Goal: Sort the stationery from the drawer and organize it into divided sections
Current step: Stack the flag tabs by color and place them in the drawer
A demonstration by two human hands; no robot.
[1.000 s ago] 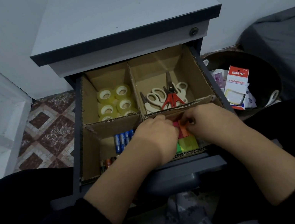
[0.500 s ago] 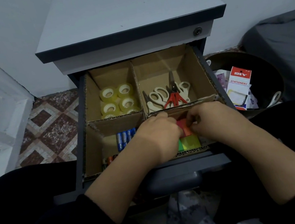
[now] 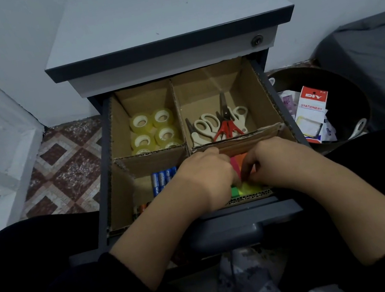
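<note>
Yellowish tape rolls (image 3: 153, 132); red-handled scissors (image 3: 226, 124); blue batteries (image 3: 162, 179); neon pink/orange/green sticky notes (image 3: 241, 178).

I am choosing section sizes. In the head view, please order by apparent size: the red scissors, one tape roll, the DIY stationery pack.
1. DIY pack, clearly largest.
2. Red scissors.
3. Tape roll, smallest.
</note>
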